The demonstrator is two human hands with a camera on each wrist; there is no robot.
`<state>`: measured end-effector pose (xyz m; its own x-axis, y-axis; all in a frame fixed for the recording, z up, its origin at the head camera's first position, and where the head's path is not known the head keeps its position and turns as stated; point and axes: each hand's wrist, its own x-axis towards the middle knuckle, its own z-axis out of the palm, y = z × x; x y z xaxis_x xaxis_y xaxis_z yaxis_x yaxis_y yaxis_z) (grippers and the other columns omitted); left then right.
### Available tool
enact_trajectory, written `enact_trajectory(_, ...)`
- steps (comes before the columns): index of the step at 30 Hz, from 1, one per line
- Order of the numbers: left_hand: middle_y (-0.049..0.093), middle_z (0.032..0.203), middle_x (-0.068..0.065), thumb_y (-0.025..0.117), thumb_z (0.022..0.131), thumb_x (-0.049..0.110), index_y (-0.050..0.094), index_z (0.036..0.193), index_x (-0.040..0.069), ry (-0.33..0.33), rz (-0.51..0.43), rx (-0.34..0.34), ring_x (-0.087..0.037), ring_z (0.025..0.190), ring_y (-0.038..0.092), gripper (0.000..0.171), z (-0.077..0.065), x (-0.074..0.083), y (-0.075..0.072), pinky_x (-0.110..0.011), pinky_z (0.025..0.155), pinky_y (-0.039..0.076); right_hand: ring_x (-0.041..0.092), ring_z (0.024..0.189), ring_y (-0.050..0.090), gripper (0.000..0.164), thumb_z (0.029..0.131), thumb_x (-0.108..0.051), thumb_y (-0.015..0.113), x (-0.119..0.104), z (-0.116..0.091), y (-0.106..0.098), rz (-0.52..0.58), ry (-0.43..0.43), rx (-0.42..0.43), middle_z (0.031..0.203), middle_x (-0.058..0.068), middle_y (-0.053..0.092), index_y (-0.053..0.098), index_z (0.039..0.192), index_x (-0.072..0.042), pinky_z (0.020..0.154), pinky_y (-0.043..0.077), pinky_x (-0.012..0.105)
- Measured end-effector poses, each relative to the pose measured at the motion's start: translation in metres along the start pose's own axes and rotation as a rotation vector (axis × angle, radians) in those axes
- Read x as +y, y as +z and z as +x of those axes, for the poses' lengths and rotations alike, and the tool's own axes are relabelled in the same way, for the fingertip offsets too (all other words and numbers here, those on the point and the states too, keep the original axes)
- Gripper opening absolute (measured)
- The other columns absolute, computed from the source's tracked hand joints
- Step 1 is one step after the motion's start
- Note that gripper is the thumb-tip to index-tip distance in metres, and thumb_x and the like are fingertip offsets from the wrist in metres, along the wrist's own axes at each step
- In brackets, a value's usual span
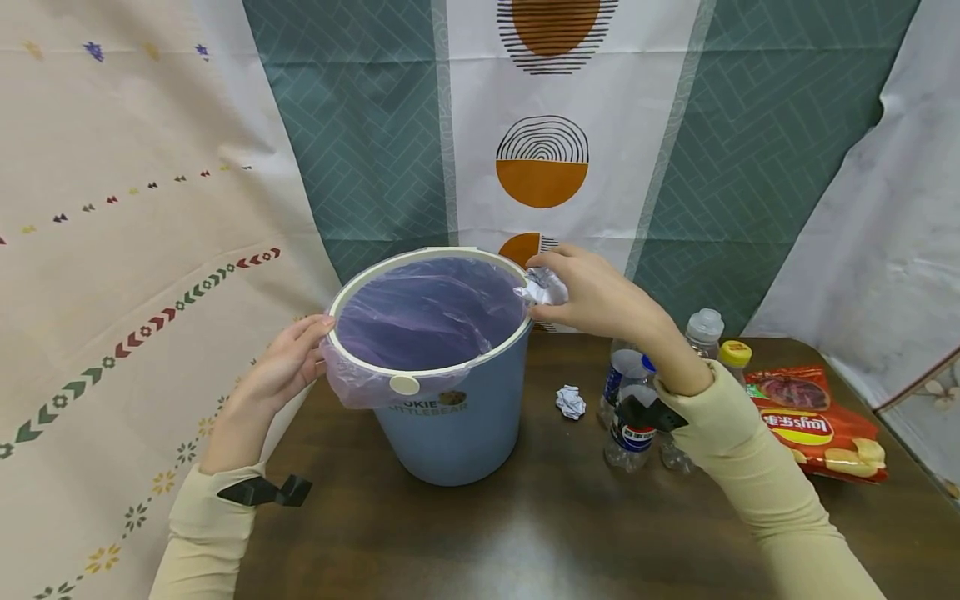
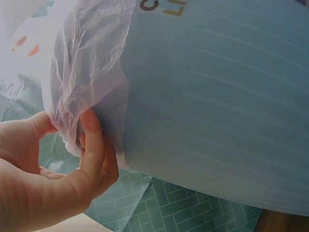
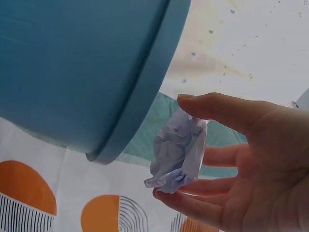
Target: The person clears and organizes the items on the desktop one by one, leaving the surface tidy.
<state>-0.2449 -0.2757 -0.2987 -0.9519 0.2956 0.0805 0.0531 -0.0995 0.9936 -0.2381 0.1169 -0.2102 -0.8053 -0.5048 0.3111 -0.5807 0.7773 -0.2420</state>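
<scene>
A blue trash can (image 1: 457, 442) with a cream rim stands on the table, lined with a thin pinkish trash bag (image 1: 360, 375) folded over its edge. At the rim's left side my left hand (image 1: 288, 362) pinches the bag where it folds over; the left wrist view shows the bag (image 2: 91, 58) bunched between thumb and fingers. My right hand (image 1: 596, 292) holds a crumpled white paper ball (image 3: 176, 152) between thumb and fingertips, close beside the rim's right side. Another crumpled paper ball (image 1: 571, 402) lies on the table right of the can.
Several clear plastic bottles (image 1: 630, 433) stand under and beside my right forearm, some with blue labels. Right of them lies a red Lay's chip bag (image 1: 813, 421). Patterned cloth (image 1: 375, 125) hangs behind the brown table (image 1: 480, 542).
</scene>
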Motion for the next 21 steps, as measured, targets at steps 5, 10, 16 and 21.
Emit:
enact_trajectory(5, 0.059, 0.089, 0.005, 0.042, 0.097, 0.019, 0.044, 0.111, 0.005, -0.002, 0.006, 0.004, -0.003, 0.077, 0.06, 0.02, 0.0, 0.0, 0.001, -0.019, 0.069, 0.052, 0.026, 0.109, 0.051, 0.056, 0.079, -0.031, 0.07, -0.008, 0.006, 0.003, 0.005, -0.027, 0.014, 0.125, 0.009, 0.051, 0.05, 0.127, -0.011, 0.092, 0.044, 0.041)
enact_trajectory(10, 0.06, 0.09, 0.005, 0.043, 0.097, 0.02, 0.043, 0.112, 0.004, -0.002, 0.012, 0.003, -0.004, 0.077, 0.06, 0.022, 0.0, 0.001, 0.002, -0.019, 0.07, 0.052, 0.025, 0.114, 0.049, 0.058, 0.08, -0.033, 0.069, -0.014, 0.011, 0.008, 0.019, -0.041, 0.009, 0.127, 0.008, 0.051, 0.048, 0.13, -0.012, 0.095, 0.043, 0.041)
enact_trajectory(16, 0.06, 0.089, 0.005, 0.043, 0.097, 0.02, 0.044, 0.112, 0.004, 0.001, -0.001, 0.003, -0.004, 0.076, 0.061, 0.021, 0.001, 0.0, 0.002, -0.019, 0.069, 0.052, 0.025, 0.117, 0.047, 0.059, 0.079, -0.032, 0.069, -0.019, 0.02, 0.011, 0.001, -0.058, -0.018, 0.127, 0.008, 0.052, 0.048, 0.131, -0.013, 0.098, 0.041, 0.04)
enact_trajectory(21, 0.06, 0.088, 0.005, 0.042, 0.097, 0.018, 0.044, 0.111, 0.005, 0.005, -0.026, -0.001, -0.004, 0.076, 0.061, 0.019, 0.001, -0.001, 0.001, -0.019, 0.068, 0.052, 0.024, 0.116, 0.047, 0.057, 0.079, -0.032, 0.069, -0.022, 0.028, 0.011, -0.008, -0.067, -0.061, 0.126, 0.009, 0.052, 0.05, 0.129, -0.013, 0.097, 0.042, 0.039)
